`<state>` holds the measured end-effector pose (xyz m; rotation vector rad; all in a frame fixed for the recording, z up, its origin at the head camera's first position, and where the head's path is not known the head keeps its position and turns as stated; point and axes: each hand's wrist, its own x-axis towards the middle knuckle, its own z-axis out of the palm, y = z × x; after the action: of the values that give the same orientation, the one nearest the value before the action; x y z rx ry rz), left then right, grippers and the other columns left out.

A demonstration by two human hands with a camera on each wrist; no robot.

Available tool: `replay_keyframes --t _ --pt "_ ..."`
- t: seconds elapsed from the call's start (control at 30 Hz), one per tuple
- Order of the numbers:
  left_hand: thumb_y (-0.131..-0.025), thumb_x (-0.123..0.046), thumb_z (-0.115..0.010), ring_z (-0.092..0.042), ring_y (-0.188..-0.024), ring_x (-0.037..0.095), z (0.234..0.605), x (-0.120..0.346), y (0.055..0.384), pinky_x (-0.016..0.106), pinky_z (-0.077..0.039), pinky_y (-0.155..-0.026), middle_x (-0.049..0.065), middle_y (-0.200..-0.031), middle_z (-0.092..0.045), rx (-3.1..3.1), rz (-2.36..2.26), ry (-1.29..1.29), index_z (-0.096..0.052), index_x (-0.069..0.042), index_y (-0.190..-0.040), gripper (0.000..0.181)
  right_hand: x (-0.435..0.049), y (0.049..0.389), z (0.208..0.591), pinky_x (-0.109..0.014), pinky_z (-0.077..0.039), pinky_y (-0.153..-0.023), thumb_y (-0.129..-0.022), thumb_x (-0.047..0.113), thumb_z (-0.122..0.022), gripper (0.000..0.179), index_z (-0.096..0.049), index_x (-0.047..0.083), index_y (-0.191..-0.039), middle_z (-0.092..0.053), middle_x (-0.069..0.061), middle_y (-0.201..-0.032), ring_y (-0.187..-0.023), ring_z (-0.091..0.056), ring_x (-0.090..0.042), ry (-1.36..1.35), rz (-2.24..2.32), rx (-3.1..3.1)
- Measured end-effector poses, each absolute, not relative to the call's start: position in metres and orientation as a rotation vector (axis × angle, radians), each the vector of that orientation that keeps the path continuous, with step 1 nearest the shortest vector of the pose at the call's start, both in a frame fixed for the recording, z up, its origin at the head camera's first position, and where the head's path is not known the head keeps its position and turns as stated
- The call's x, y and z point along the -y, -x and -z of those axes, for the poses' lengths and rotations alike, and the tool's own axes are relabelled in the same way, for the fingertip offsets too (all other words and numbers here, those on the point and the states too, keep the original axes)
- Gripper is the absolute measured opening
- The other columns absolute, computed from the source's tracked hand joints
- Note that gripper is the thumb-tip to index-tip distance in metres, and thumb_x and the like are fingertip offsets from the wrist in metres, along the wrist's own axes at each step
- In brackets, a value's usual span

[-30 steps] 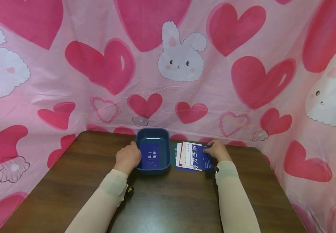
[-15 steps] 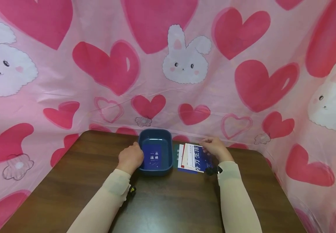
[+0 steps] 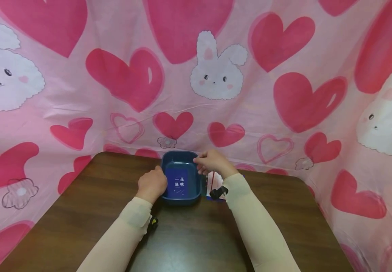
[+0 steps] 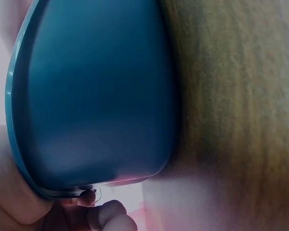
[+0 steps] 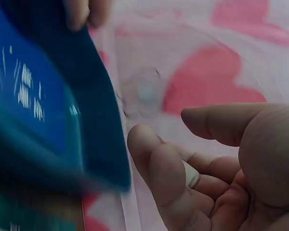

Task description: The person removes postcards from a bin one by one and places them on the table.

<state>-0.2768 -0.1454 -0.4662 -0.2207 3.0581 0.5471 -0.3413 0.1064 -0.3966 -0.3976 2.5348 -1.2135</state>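
A dark blue plastic tray (image 3: 181, 156) stands on the wooden table, with a blue card (image 3: 177, 185) bearing white characters lying flat in it. My left hand (image 3: 152, 183) grips the tray's left rim; in the left wrist view its thumb lies over the edge and its fingertips curl by the wall. Just off the tray's right rim hovers my right hand (image 3: 213, 161), thumb and fingers parted with nothing between them, as the right wrist view shows. Under the right wrist lies an overlapping spread of printed cards (image 3: 214, 182), partly hidden by the arm.
The brown wooden table (image 3: 182, 234) reaches back to a pink cloth backdrop (image 3: 178, 102) printed with hearts and rabbits. A small black wrist camera (image 3: 219, 192) on the right wrist hangs over the cards.
My right hand has left the right edge of the card spread and moved left to the tray's right rim. The left hand keeps its hold on the tray; the head view has shifted slightly.
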Motion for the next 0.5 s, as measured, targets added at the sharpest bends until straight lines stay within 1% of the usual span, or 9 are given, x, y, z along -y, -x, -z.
replay_keyframes --t 0.13,0.23,0.37,0.5 --pt "-0.114 -0.030 -0.052 -0.079 -0.099 0.044 0.468 0.147 0.278 0.065 -0.069 -0.086 0.027 -0.119 -0.079 -3.060 -0.538 0.211 -0.059 0.006 -0.141 0.046 -0.066 0.345 0.390 -0.036 -0.071 -0.074 -0.110 0.028 -0.075 0.039 -0.081 -0.008 -0.123 -0.084 -0.015 -0.090 -0.086 -0.086 -0.034 0.444 1.009 -2.573" --pt "-0.114 -0.029 -0.051 -0.080 -0.101 0.045 0.469 0.147 0.280 0.066 -0.069 -0.085 0.028 -0.120 -0.079 -3.065 -0.527 0.200 -0.059 0.007 -0.141 0.046 -0.042 0.351 0.393 -0.037 -0.071 -0.071 -0.109 0.028 -0.077 0.041 -0.080 -0.011 -0.121 -0.084 -0.017 -0.088 -0.079 -0.086 -0.030 0.412 0.868 -2.594" --pt "-0.114 -0.028 -0.051 -0.080 -0.102 0.046 0.468 0.147 0.280 0.066 -0.068 -0.084 0.029 -0.120 -0.079 -3.059 -0.529 0.204 -0.060 0.007 -0.139 0.044 -0.023 0.358 0.400 -0.035 -0.070 -0.066 -0.106 0.029 -0.081 0.038 -0.080 -0.008 -0.117 -0.083 -0.016 -0.086 -0.072 -0.083 -0.027 0.309 0.759 -2.623" --pt "-0.114 -0.028 -0.050 -0.080 -0.104 0.046 0.468 0.147 0.279 0.067 -0.068 -0.084 0.029 -0.121 -0.079 -3.069 -0.540 0.212 -0.061 0.006 -0.137 0.042 -0.014 0.366 0.412 -0.036 -0.068 -0.060 -0.102 0.027 -0.086 0.035 -0.079 -0.007 -0.107 -0.083 -0.019 -0.084 -0.068 -0.082 -0.028 0.232 0.741 -2.671"
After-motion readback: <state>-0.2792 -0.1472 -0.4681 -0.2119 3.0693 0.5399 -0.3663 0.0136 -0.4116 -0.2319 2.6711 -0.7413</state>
